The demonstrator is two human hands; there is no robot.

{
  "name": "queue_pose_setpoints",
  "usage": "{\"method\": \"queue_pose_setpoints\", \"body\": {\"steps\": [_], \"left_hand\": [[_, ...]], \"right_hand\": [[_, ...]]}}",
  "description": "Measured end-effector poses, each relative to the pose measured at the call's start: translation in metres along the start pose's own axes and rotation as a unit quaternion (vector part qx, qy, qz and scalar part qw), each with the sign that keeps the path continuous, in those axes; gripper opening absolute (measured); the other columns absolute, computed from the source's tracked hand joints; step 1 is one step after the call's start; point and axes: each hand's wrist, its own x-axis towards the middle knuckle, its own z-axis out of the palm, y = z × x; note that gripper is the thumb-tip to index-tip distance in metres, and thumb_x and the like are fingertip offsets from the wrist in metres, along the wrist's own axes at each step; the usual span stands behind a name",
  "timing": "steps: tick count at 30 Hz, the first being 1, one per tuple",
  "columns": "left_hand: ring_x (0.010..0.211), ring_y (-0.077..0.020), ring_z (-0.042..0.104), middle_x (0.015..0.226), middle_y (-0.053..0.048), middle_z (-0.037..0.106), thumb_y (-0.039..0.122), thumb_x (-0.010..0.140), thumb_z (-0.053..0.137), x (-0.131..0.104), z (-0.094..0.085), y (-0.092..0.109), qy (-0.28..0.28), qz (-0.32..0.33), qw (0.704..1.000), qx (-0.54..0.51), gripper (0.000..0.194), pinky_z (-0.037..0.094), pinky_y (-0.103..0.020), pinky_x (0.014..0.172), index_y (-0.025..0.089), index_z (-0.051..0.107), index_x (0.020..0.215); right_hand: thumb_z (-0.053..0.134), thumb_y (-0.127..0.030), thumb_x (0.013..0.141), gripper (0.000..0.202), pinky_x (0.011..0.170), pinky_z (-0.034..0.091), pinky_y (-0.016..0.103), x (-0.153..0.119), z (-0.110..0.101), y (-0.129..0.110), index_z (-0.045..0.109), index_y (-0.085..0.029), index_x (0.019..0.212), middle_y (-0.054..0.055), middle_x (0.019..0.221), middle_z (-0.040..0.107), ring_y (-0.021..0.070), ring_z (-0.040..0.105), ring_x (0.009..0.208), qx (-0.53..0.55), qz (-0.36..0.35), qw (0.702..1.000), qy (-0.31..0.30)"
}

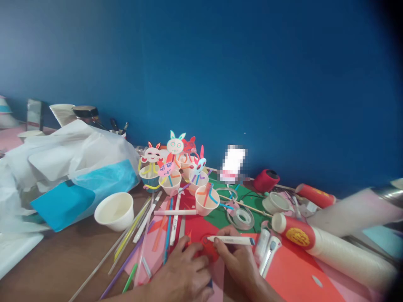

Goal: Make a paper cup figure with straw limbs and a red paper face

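Fingers of the right hand pinch a white marker, its tip at a red paper cut-out lying at nine o'clock from that hand. Bent fingers of the left hand rest at the cut-out's eight o'clock side, though whether they grip anything I cannot tell. From the left hand, paper cups with cut-out faces stand at twelve o'clock and a white bowl at ten.
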Motion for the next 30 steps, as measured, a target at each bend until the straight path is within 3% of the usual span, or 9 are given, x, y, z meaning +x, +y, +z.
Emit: {"method": "queue_pose_setpoints", "body": {"steps": [7, 13, 30], "left_hand": [[0.105, -0.0207, 0.050, 0.099, 0.003, 0.067, 0.036, 0.088, 0.052, -0.0005, -0.0075, 0.0059, -0.020, -0.032, 0.999, -0.036, 0.017, 0.019, -0.043, 0.103, 0.025, 0.065, 0.085], [0.105, -0.0210, 0.050, 0.102, 0.002, 0.067, 0.031, 0.087, 0.055, 0.0007, -0.0083, 0.0082, -0.005, -0.049, 0.997, -0.062, 0.012, 0.015, -0.042, 0.103, 0.025, 0.065, 0.086], [0.106, -0.0214, 0.051, 0.104, 0.003, 0.067, 0.036, 0.089, 0.052, -0.0012, -0.0053, 0.0076, -0.021, -0.053, 0.997, -0.058, 0.016, 0.017, -0.044, 0.103, 0.026, 0.065, 0.092]], "right_hand": [[0.052, -0.030, 0.083, 0.015, 0.050, 0.037, 0.021, -0.0006, -0.0014, -0.0025, 0.051, -0.019, 0.073, -0.003, 0.059, 0.051, 0.0120, 0.048, 0.053, 0.001, 0.015, 1.000, 0.005], [0.055, -0.027, 0.082, 0.012, 0.050, 0.037, 0.021, -0.0012, -0.0015, -0.0004, 0.052, -0.019, 0.074, -0.004, 0.059, 0.052, 0.0111, 0.047, 0.053, 0.003, 0.020, 1.000, 0.012], [0.054, -0.029, 0.083, 0.014, 0.052, 0.038, 0.022, -0.0001, -0.0018, -0.0019, 0.053, -0.018, 0.074, -0.003, 0.062, 0.055, 0.0115, 0.049, 0.056, -0.005, 0.008, 1.000, -0.003]]}}
